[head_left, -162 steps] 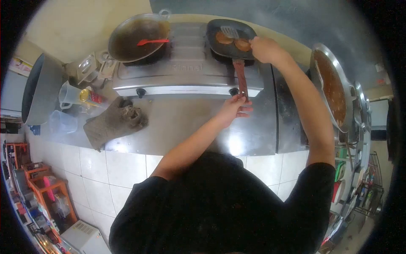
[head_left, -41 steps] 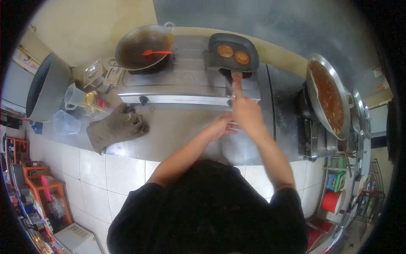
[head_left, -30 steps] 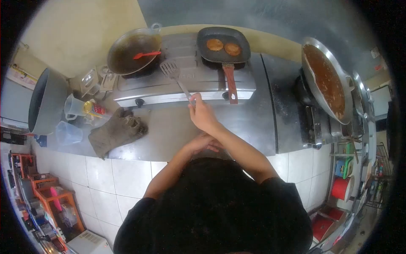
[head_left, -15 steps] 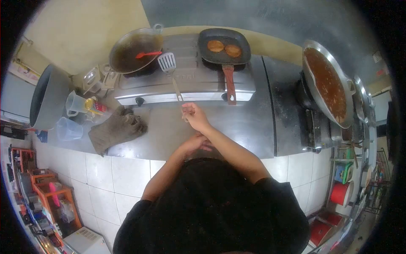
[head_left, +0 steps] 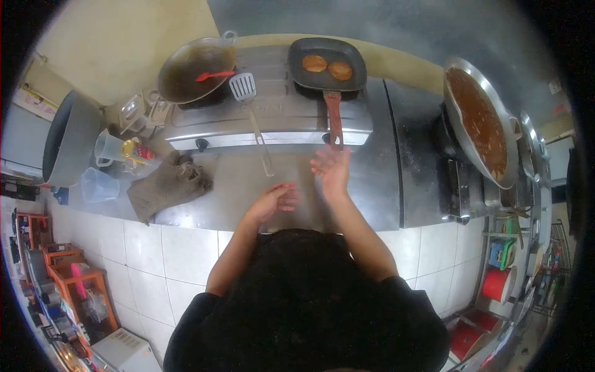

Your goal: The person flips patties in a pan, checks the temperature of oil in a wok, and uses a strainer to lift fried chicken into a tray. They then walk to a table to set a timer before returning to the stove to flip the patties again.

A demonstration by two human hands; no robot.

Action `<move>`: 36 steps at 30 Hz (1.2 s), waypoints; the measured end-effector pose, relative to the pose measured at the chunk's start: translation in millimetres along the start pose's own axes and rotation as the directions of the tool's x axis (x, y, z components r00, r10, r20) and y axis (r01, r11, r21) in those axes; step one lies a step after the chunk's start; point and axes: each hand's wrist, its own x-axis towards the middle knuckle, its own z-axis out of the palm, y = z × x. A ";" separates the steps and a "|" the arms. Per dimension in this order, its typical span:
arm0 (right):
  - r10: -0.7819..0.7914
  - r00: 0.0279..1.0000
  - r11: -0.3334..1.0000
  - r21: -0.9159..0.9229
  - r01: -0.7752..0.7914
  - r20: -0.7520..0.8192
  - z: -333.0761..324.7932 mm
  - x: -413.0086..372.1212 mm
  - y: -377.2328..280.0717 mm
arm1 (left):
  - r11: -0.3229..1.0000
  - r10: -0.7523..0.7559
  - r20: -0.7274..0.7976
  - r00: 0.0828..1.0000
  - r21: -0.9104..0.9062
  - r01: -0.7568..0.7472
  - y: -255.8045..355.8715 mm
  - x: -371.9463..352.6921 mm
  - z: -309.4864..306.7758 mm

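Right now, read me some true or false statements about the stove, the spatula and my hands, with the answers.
1. The metal spatula lies with its head on the stove. True.
2. The square pan is empty. False: it holds two patties.
3. The right hand grips the spatula. False: it is open and holds nothing.
4. A red utensil rests in the wok. True.
5. The left hand holds the grey mitt. False: the mitt lies on the counter, apart from that hand.
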 end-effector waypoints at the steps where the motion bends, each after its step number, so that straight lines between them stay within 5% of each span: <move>1: -0.002 1.000 1.000 0.001 0.002 -0.005 1.6 -0.9 -8.4 | 1.000 0.002 -0.033 0.999 -0.016 -0.002 -0.5 0.3 -0.1; 4: -0.030 1.000 1.000 -0.003 0.030 -0.002 8.8 2.6 -23.4 | 1.000 0.005 -0.012 1.000 -0.010 -0.005 -0.7 1.7 0.0; 6: -0.074 0.995 0.960 -0.264 0.090 0.071 10.6 3.3 -27.0 | 1.000 0.001 -0.020 1.000 -0.007 -0.001 1.0 1.1 4.5; 31: -0.086 0.994 0.962 -0.252 0.100 0.067 14.2 -7.8 -30.1 | 1.000 -0.008 -0.012 1.000 -0.001 0.008 -24.9 6.1 3.3; 36: 0.027 0.998 0.972 -0.233 -0.012 0.060 8.8 -16.9 -27.8 | 0.999 -0.041 -0.002 0.999 0.001 0.041 -29.0 -1.7 3.9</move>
